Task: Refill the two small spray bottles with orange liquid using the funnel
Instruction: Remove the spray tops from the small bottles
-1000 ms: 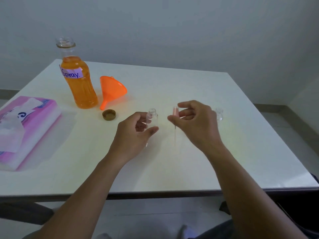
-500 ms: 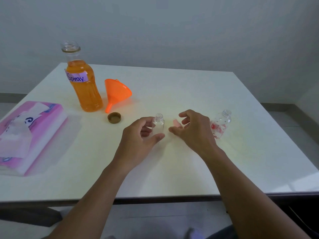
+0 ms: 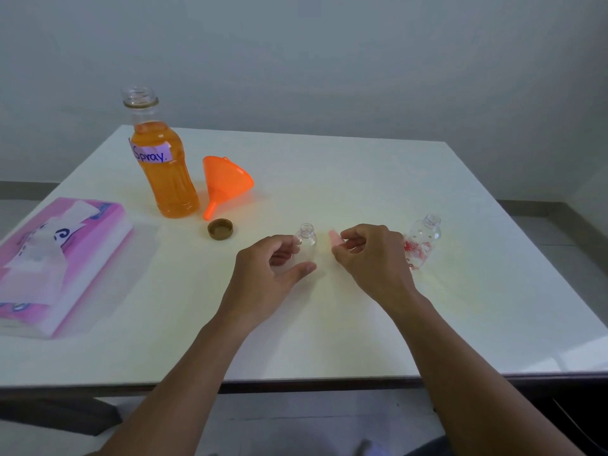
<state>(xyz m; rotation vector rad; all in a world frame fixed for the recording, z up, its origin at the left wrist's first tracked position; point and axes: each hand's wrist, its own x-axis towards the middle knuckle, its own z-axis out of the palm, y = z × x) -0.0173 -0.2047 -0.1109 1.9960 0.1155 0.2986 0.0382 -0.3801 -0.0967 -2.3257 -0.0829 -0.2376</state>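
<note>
Both forearms reach in from the near edge of the table [image 3: 362, 179] and meet around its middle. The left hand [image 3: 273, 271] lies low on the surface, its thumb and curled fingers wrapped round a clear small spray bottle [image 3: 306, 241], which stands upright with its neck open. The right hand [image 3: 371, 258] hovers just beside it, knuckles up and fingers bent, thumb and forefinger pinching a pink spray top [image 3: 333, 236] that is near the clear bottle's neck but not on it.

There are two small bottles: the second, a flowered spray bottle [image 3: 421, 241] with red print, stands upright and uncapped just beyond the right hand toward the right edge (whether hand and bottle touch cannot be told). One large bottle [image 3: 164, 172] of orange liquid, labelled "Spray.", stands open near the far left corner. One orange funnel [image 3: 227, 181] lies on its side right beside it, spout toward the near edge. One brown cap [image 3: 220, 229] sits between the funnel and the left hand. One pink tissue pack [image 3: 59, 258] lies at the left edge.
</note>
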